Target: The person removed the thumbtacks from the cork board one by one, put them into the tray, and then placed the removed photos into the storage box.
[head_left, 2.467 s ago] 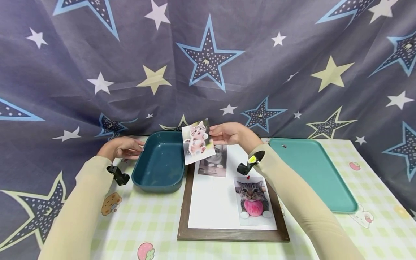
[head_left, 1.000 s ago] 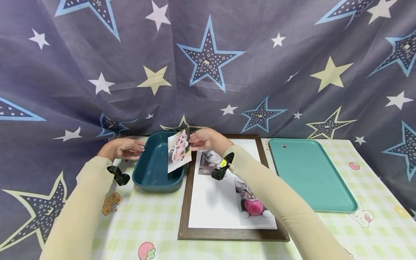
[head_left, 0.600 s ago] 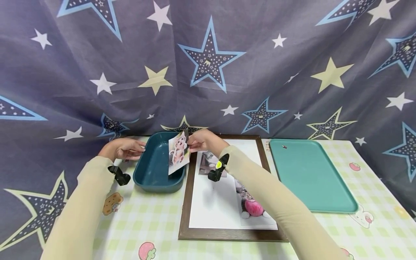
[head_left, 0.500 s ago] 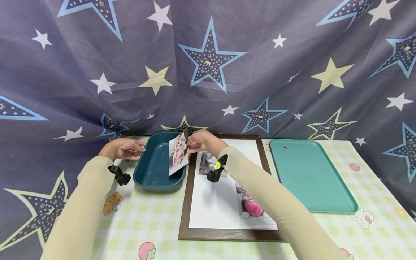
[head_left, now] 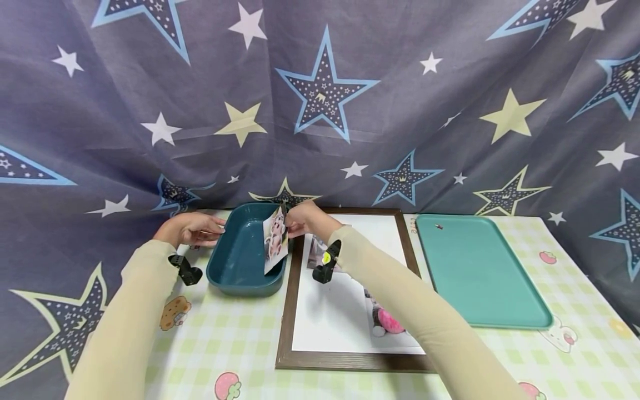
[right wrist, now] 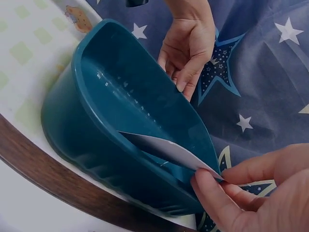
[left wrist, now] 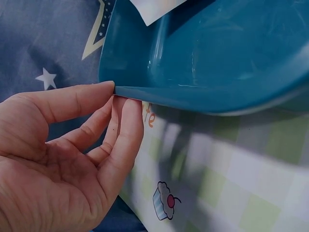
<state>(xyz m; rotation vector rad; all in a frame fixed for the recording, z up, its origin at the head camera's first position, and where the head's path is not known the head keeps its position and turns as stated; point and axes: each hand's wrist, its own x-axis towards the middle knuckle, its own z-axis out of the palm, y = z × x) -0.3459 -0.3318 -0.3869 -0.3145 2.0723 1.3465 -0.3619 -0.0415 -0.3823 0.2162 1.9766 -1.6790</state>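
My left hand (head_left: 197, 228) pinches the left rim of a deep teal plastic bin (head_left: 245, 290), thumb on top and fingers below in the left wrist view. Between thumb and fingers my right hand (head_left: 306, 219) holds a printed kitten photo (head_left: 275, 240) by its edge. The photo stands steeply tilted at the bin's right side, its lower part inside the opening. Seen from the right wrist, the photo (right wrist: 166, 149) shows its pale back and bows slightly along the bin's rim.
Right of the bin lies a brown-framed white board (head_left: 345, 362). On it are a grey cat photo (head_left: 315, 254) and a cat photo with a pink ball (head_left: 389, 322), both partly covered by the right arm. A turquoise tray (head_left: 490, 272) farther right holds a small red pin (head_left: 439, 226).
My right hand has carried the kitten photo left from over the board to the bin, turning it steeper and lowering it into the opening. The left hand stays on the rim.
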